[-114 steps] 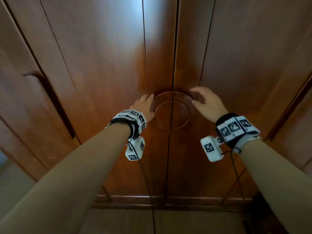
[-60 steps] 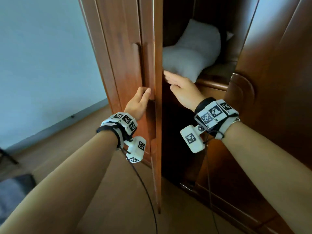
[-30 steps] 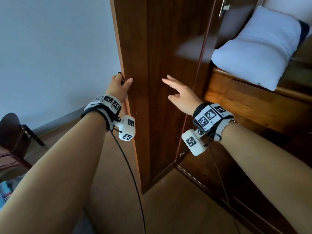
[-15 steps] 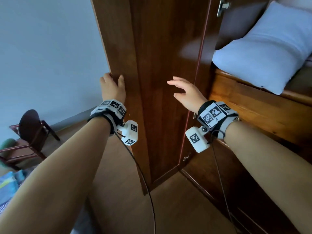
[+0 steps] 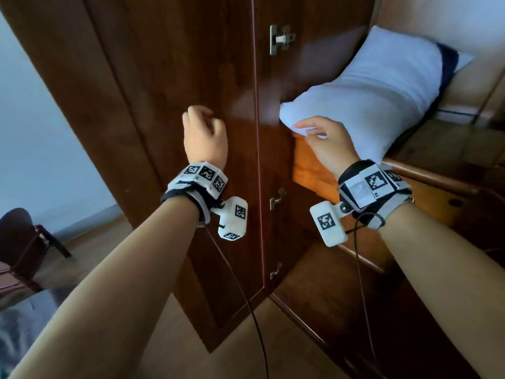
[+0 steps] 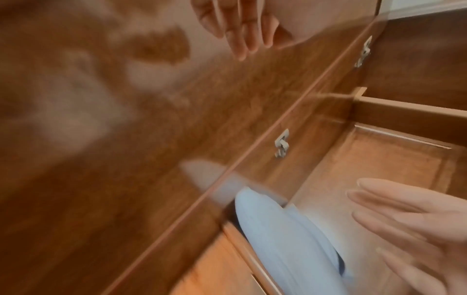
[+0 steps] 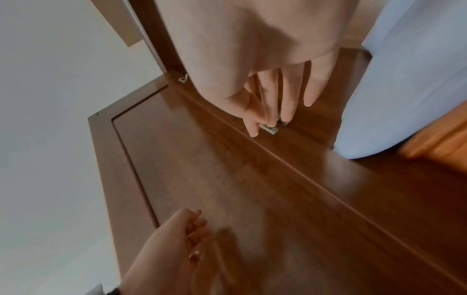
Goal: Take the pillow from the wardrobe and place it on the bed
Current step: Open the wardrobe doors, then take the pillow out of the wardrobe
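A white pillow [image 5: 369, 105] lies on a wooden shelf [image 5: 437, 181] inside the open wardrobe, its near corner sticking out over the shelf's front. My right hand [image 5: 319, 138] hovers at that corner with fingers straight and relaxed. In the right wrist view the right hand [image 7: 278, 99] is beside the pillow [image 7: 404, 89], with a gap between them. My left hand [image 5: 203, 132] floats in front of the open door's inner face, fingers loosely curled and holding nothing. The left wrist view is blurred but shows the pillow [image 6: 285, 235] and the right hand's fingers [image 6: 404, 229].
The open wardrobe door [image 5: 177, 91] stands to my left, with metal hinges [image 5: 281, 39] along its inner edge. A dark chair [image 5: 21, 242] sits on the wooden floor at far left, by a pale wall [image 5: 41, 132]. Something dark [image 5: 448, 61] lies behind the pillow.
My left hand has let go of the door's edge and moved right, in front of the door's inner face. My right hand has moved up and right to the pillow's near corner.
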A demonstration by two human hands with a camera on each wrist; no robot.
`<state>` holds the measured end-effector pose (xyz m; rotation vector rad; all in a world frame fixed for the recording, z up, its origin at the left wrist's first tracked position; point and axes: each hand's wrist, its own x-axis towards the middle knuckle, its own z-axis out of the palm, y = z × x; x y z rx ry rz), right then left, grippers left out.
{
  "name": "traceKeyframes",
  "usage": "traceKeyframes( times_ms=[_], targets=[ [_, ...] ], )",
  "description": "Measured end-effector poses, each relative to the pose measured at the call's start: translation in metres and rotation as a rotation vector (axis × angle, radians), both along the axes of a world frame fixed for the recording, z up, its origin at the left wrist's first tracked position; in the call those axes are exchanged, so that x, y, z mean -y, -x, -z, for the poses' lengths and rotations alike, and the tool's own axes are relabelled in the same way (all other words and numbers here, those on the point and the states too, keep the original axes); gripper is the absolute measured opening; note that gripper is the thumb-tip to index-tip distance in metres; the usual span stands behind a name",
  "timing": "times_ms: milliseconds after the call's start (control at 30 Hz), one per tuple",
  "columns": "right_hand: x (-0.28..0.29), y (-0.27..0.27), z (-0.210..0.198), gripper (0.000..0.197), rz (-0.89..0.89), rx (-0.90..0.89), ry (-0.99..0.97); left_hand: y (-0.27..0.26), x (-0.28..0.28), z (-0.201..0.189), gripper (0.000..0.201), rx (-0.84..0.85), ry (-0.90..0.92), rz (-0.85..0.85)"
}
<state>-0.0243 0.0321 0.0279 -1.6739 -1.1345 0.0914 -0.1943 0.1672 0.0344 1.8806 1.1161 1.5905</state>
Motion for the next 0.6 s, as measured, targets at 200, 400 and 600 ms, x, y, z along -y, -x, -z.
traceKeyframes(
  times_ms=[200,400,600],
  targets=[
    [0.023,-0.07,-0.002,0.037,0.32,-0.133,-0.091,-0.1,-0.005,0.001,0.03,-0.162,0.109,0.282],
    [0.018,-0.161,-0.002,0.048,0.648,-0.276,-0.027,-0.203,-0.03,-0.001,0.046,-0.262,0.161,0.506],
    [-0.008,-0.216,0.021,0.124,0.685,-0.636,0.134,-0.276,-0.06,0.006,0.051,-0.352,0.184,0.592]
  ],
)
